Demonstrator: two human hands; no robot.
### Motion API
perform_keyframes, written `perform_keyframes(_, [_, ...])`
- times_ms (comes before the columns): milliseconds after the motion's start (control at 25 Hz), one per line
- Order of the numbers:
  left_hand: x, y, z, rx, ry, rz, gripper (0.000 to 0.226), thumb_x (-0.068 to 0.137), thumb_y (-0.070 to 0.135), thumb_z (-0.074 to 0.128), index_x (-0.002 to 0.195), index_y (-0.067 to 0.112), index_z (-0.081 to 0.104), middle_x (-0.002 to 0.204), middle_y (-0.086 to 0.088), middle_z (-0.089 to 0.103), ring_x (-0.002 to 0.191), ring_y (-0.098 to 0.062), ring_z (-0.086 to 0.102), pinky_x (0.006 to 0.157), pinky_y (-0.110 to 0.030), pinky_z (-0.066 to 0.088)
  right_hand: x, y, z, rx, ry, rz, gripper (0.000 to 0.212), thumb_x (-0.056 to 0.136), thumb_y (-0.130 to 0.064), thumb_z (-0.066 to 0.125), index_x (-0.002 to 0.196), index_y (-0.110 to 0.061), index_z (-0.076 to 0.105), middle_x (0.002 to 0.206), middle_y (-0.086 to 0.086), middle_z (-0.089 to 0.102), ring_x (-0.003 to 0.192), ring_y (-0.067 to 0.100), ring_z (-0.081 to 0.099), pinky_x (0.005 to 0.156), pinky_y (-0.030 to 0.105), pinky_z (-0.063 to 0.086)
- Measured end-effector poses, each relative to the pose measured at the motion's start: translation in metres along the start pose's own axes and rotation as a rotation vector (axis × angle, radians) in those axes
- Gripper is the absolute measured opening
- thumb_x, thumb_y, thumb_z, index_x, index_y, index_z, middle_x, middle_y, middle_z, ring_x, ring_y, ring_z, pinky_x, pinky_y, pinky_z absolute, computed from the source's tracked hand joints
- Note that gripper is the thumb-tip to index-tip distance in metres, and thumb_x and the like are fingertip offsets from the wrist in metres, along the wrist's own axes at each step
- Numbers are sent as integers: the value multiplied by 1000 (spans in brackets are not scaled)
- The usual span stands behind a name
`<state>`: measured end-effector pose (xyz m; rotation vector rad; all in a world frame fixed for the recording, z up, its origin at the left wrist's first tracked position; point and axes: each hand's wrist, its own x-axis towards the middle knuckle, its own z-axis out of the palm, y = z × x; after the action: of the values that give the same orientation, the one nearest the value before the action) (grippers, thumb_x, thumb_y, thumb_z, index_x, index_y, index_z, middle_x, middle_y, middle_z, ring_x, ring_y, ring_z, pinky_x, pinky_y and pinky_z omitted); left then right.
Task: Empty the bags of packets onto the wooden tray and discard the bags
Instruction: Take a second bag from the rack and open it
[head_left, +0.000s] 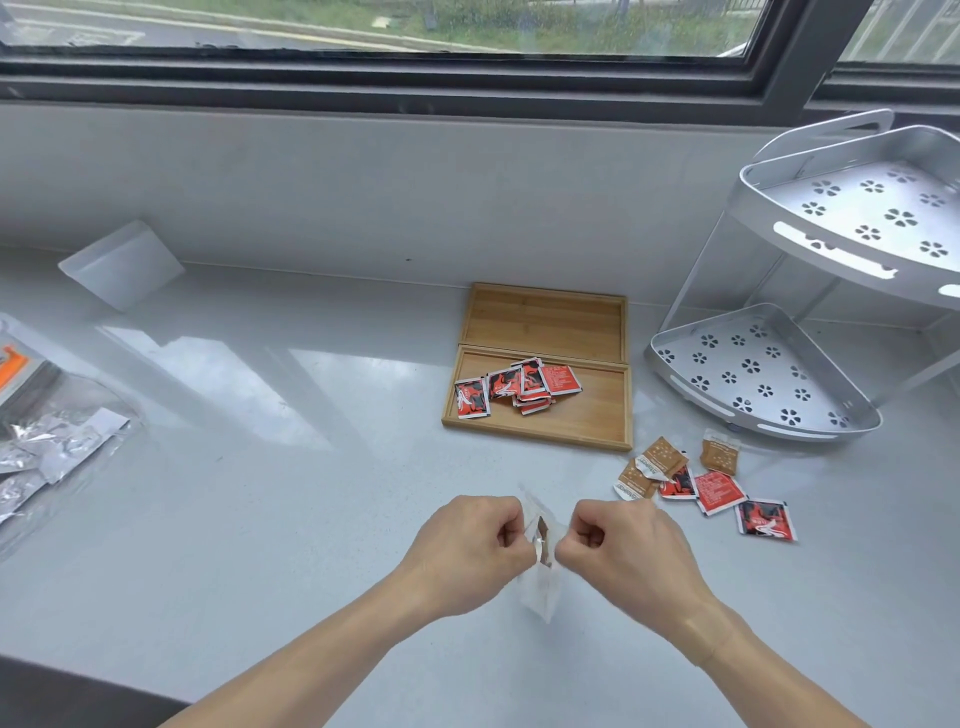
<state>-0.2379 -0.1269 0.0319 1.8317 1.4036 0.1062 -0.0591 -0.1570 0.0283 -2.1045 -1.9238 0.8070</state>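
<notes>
A small clear plastic bag (541, 587) with a brown packet inside hangs between my two fists above the countertop. My left hand (470, 540) pinches one side of its mouth and my right hand (623, 545) pinches the other. Beyond them lies the two-part wooden tray (576, 421); several red packets (519, 389) are heaped in its near half, and the far half (543, 322) holds nothing. Loose brown packets (660, 465) and red packets (719, 491) lie on the counter to the right of my hands.
A silver two-tier corner rack (769, 374) stands at the right against the wall. Crumpled clear bags and foil wrappers (47, 447) lie at the left edge. A frosted plastic piece (122, 262) leans on the backsplash under the window.
</notes>
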Motion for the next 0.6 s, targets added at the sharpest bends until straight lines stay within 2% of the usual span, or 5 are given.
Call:
perform_keyframes(120, [-1, -10, -17, 86, 50, -57, 15, 74, 28, 54, 63, 20, 50, 53, 8, 50, 52, -9, 42, 53, -28, 35, 3, 16, -21, -122, 64, 75, 20, 73, -34, 56, 63, -17, 53, 57, 0, 58, 63, 22, 55, 54, 31, 41])
perform_keyframes(320, [0, -10, -32, 270, 47, -20, 16, 75, 30, 55, 64, 20, 49, 56, 6, 51, 57, -13, 44, 53, -29, 34, 0, 18, -30, -384, 17, 20, 22, 75, -36, 48, 64, -17, 46, 61, 2, 59, 65, 22, 56, 47, 29, 27])
perform_keyframes(440, [2, -8, -31, 196, 19, -34, 17, 75, 30, 56, 62, 21, 49, 53, 7, 50, 55, -12, 43, 54, -28, 35, 0, 18, -32, -429, 34, 40, 23, 79, -37, 46, 64, -19, 44, 62, 1, 58, 64, 22, 54, 46, 29, 26])
perform_keyframes(520, [7, -9, -31, 47, -2, -76, 18, 77, 27, 58, 60, 21, 52, 51, 8, 49, 51, -11, 41, 52, -27, 35, 1, 19, -31, -422, 84, 38, 23, 84, -40, 44, 71, -23, 50, 69, -3, 63, 66, 20, 57, 50, 30, 33])
perform_keyframes(600, [11, -10, -27, -153, -14, -131, 19, 78, 25, 61, 59, 21, 54, 51, 10, 47, 50, -11, 40, 50, -24, 33, -1, 18, -26, -348, 265, -66, 23, 87, -46, 45, 81, -27, 58, 77, -9, 66, 71, 17, 64, 51, 28, 41])
